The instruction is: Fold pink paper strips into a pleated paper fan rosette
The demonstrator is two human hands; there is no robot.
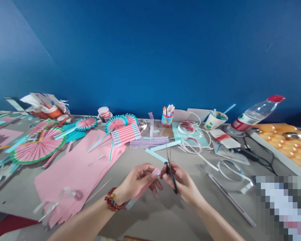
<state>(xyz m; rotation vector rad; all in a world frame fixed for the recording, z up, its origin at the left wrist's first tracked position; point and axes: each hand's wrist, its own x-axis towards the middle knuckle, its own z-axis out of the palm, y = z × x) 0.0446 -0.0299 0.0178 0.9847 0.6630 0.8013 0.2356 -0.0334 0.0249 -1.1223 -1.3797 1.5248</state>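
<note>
A pink paper strip (156,172) is pinched between the thumb and fingers of my left hand (136,182), which wears a red bead bracelet (112,199). Part of the strip hangs below the palm, with a pale end near the wrist. My right hand (183,182) has its fingers around black-handled scissors (175,184), whose blades point up and away. The hands are close to each other over the grey table (145,222). Just beyond them lie a pale blue paper strip (157,156) and pleated purple paper (147,142).
Pink paper sheets (77,160) spread to the left, near paper fan rosettes (38,147). Tape coils (190,134), a paper cup (214,121) and a tilted-looking bottle (253,117) stand right. A utility knife (230,197) lies beside my right forearm. Behind rises a blue wall (150,57).
</note>
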